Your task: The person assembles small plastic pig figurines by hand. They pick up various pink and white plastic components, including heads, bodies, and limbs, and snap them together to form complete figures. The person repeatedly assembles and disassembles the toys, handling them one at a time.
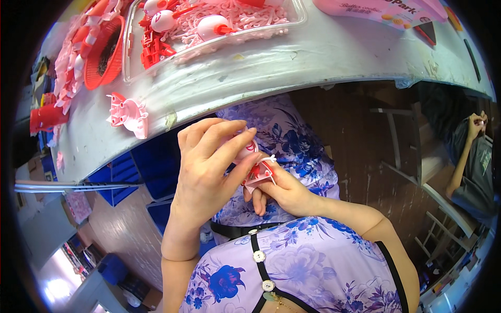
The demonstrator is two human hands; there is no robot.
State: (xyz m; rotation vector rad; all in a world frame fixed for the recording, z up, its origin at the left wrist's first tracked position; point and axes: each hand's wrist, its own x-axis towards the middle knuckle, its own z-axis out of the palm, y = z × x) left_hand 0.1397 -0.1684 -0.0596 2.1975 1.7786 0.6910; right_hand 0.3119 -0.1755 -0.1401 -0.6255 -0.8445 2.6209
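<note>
Above my lap, both hands close on a small red and pink plastic toy part (257, 176). My left hand (206, 154) curls over its top, fingers bent around a rounded pinkish-white piece (249, 150) with a red mark. From the other side my right hand (284, 190) pinches the lower part with the thumb, its other fingers underneath. A thin white prong sticks out near the right thumb. Much of the toy is covered by my fingers. At the near table edge to the left lies a separate pink plastic part (129, 113) with red pegs.
A transparent tray (216, 44) on the table holds pink branching pieces, red parts and white-and-red egg shapes. Beside it are a red basket (104, 55) and heaped pink parts. A pink packet (381, 11) lies far right. Another person (472, 172) sits at the right, past metal-framed stools.
</note>
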